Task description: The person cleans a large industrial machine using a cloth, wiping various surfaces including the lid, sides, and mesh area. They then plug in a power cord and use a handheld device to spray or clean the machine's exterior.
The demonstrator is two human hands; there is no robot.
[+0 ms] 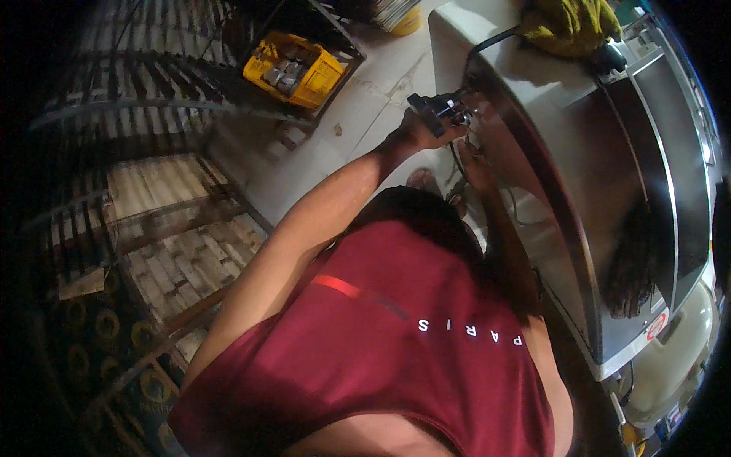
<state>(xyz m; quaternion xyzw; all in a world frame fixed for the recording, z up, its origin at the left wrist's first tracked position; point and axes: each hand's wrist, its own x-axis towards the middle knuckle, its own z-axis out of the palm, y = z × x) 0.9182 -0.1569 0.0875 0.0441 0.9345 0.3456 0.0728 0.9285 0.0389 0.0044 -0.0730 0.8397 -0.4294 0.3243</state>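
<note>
My left hand [432,134] is closed around a dark knob-like part with shiny metal pieces [434,114], at the side of a large pale machine [464,34]. Just below it and to the right, my right hand [477,166] is in shadow close to the machine's reddish-brown side panel [525,137]. Its fingers look bent together near the metal pieces, and what they grip is too dark to make out. A thin cable hangs beside the two hands.
On the machine's top lies a crumpled yellow-green cloth [567,27]. A yellow crate [316,80] of grey pieces stands at the upper left. Stacked wooden slats [183,266] and a dark barred rack [145,84] fill the left side. Pale floor [365,99] shows between rack and machine.
</note>
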